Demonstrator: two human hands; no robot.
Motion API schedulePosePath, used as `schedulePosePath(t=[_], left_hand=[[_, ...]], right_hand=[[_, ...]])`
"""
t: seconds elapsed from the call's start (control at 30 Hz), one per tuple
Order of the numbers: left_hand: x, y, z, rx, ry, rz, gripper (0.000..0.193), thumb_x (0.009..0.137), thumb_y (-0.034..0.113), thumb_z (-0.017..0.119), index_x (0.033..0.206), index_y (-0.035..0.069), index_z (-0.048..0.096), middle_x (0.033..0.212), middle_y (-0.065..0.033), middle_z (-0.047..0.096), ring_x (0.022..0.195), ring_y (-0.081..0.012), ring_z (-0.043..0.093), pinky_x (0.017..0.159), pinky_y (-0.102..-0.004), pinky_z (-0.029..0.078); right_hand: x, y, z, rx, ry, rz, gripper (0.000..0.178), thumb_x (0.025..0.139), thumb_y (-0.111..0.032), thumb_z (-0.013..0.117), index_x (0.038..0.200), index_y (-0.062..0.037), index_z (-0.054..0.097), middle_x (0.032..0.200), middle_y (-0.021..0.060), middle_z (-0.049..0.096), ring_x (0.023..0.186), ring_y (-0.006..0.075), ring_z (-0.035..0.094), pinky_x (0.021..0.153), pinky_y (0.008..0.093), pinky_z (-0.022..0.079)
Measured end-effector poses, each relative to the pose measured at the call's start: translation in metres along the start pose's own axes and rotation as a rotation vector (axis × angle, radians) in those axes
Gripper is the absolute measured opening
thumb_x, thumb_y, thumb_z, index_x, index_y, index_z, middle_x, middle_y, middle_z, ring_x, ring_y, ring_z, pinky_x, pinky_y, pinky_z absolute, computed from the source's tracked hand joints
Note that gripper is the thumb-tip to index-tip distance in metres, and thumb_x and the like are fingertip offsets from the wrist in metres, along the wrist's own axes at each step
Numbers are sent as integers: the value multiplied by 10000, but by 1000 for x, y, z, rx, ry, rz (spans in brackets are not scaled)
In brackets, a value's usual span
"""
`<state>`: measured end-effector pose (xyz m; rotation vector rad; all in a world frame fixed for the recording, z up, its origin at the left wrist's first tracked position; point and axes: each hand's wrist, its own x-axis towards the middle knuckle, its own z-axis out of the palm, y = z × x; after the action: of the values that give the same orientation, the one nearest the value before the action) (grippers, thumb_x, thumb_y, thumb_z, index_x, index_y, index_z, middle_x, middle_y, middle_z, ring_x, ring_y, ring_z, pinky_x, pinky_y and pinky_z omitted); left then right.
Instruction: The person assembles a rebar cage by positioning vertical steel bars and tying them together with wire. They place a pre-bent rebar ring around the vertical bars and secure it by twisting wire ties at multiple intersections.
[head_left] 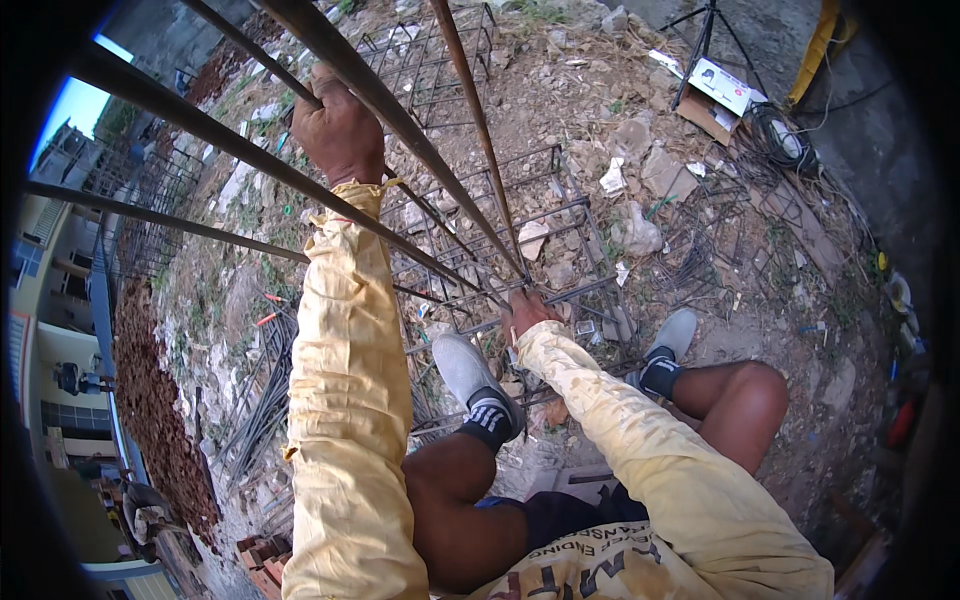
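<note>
My left hand [340, 125] is raised at the upper left, its fingers closed around a long steel rebar [255, 50]. Several other rebars rise beside it, among them a thick dark bar [390, 112] and a rusty brown one [477, 120]. They converge low down near my right hand [528, 312]. That hand is closed at the foot of the bars, by a rebar cage [588, 288] lying on the ground. Its fingertips are partly hidden, but it seems to grip a rebar there. Long yellow sleeves cover both my arms.
Rubble and stones cover the ground, with a second rebar cage [430, 75] farther off. A bundle of thin rods [265, 385] lies left. A tripod [706, 30], a white box [722, 85] and coiled cable [778, 138] are at the upper right. My grey shoes [462, 366] stand beside the near cage.
</note>
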<state>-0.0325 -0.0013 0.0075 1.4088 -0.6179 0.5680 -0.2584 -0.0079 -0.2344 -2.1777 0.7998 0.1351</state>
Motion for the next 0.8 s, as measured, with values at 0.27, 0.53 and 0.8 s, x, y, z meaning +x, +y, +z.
schedulePosePath(t=[0.27,0.53,0.8], left_hand=[[10,-18,-3,58,3,16,426,990,305,501,746,-16,637,588,-69,575,543,-157,510,526,-342,388],[5,-10,-3,101,34,16,430,984,322,513,739,-8,638,589,-75,584,532,-173,524,528,-346,403],[4,-8,2,363,90,210,440,983,334,502,731,1,642,583,-102,582,548,-232,559,558,-381,423]], right_hand=[[20,-24,14,-184,-153,61,457,942,-193,452,1391,-129,391,1404,189,455,1284,450,416,1032,496,421],[29,-9,14,-112,-139,203,630,942,-367,486,1453,-68,271,1246,340,517,1141,494,533,962,546,442],[64,-48,-13,-440,-195,-279,326,885,-296,561,1089,-59,655,1002,127,708,966,348,672,773,454,540]])
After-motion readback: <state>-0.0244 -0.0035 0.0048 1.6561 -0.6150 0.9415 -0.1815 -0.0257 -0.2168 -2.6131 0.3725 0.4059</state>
